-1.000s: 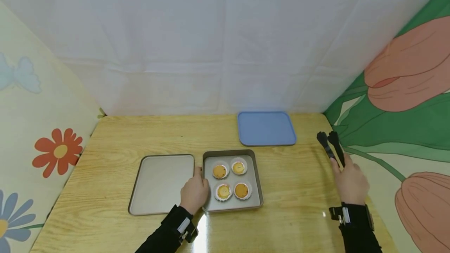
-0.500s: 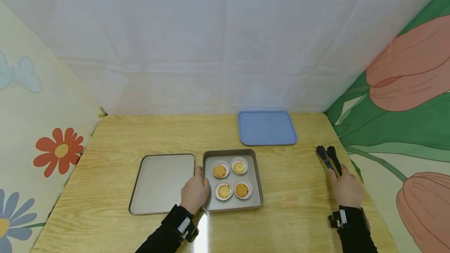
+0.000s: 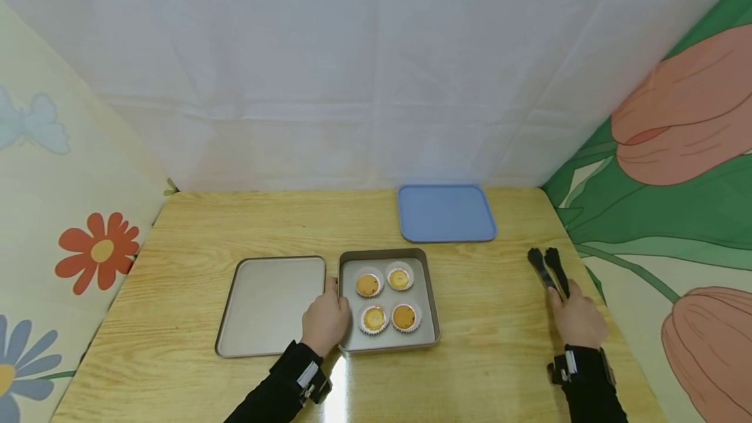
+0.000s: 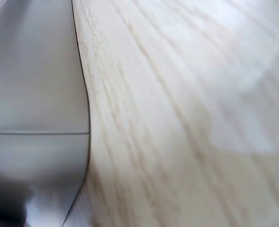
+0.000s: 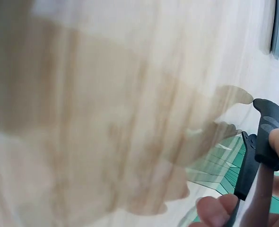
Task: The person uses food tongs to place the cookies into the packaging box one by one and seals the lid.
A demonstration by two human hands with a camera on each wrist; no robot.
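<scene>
My left hand grips the left wall of a deep grey baking pan. Inside that pan sit several small tarts in white paper cups, among them a yellow tart and a browner one. The left wrist view shows the pan's outer wall close up, with the hand mostly out of sight. Over the table's right side, my right hand holds black-tipped tongs, their two ends apart and pointing away from me. In the right wrist view, fingers pinch the tongs with nothing between the tips.
A flat grey tray lies left of the pan, partly behind my left hand. Farther back is a blue tray, near the white cloth behind the table. Painted panels stand along both sides of the wooden table.
My right hand has come nearer to me and lower with the tongs, slowing in the last half second. My left hand and the pan have stayed put.
</scene>
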